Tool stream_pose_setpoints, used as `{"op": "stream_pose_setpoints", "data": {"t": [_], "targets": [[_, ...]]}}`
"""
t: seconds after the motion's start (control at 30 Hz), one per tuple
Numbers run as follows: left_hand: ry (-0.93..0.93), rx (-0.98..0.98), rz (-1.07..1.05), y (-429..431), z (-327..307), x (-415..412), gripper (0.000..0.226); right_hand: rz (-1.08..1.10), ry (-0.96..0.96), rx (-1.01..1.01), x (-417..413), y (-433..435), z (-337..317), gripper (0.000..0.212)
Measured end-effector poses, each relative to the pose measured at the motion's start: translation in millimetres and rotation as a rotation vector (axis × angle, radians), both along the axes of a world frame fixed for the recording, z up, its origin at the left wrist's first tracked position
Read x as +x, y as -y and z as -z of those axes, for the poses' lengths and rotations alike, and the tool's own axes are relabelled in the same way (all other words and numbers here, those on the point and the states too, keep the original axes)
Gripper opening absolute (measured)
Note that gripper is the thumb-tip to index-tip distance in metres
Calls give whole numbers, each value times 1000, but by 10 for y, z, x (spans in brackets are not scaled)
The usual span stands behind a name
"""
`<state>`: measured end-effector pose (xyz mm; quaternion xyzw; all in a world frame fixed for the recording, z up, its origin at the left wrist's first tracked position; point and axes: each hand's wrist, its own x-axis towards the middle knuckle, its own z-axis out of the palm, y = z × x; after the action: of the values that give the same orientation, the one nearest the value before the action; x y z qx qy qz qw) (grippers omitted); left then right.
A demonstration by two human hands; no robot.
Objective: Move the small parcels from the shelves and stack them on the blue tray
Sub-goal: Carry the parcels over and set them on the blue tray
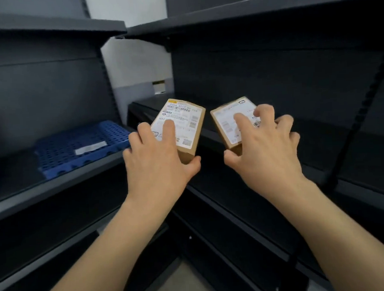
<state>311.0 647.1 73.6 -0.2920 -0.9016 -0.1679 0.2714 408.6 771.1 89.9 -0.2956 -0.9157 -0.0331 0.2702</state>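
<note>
Two small brown cardboard parcels with white shipping labels are in front of the right-hand shelf. My left hand (156, 156) grips the left parcel (183, 121), thumb under its near corner and index finger on the label. My right hand (264, 146) grips the right parcel (230, 123), fingers curled over its far edge, thumb at its near corner. Both parcels are tilted. The blue perforated tray (80, 146) lies on the left shelf with a white label on it and no parcel on it.
Dark grey metal shelving fills both sides: a left unit (55, 181) bearing the tray and a right unit (320, 152) behind the parcels. More shelf boards run above and below. A pale wall shows in the gap between the units.
</note>
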Motion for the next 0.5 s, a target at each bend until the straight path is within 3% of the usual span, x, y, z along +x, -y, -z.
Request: {"op": "stream_pose_setpoints", "data": {"t": [0.5], "targets": [[61, -20, -515, 1351, 88, -1131, 79, -494, 26, -7, -1823, 1010, 125, 56]]}}
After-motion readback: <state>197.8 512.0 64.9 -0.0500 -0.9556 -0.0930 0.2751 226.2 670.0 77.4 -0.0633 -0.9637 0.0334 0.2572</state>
